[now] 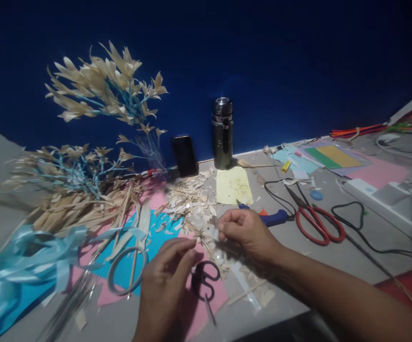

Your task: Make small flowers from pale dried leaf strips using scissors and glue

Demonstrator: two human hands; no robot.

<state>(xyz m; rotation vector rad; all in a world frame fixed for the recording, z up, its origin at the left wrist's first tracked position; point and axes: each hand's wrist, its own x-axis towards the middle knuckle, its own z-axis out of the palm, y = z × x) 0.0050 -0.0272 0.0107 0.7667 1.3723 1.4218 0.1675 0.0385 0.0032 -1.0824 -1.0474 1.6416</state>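
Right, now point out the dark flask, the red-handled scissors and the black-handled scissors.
Dark flask (223,145): head view, middle of its body.
Red-handled scissors (309,208): head view, where the handles meet the blades.
Black-handled scissors (202,280): head view, on the handles.

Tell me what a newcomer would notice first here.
The pale flowers on blue stems, spreading at the left against the dark blue wall, would likely strike first. Then the red-handled scissors, lying right of the right hand, and the dark flask standing upright at the back.
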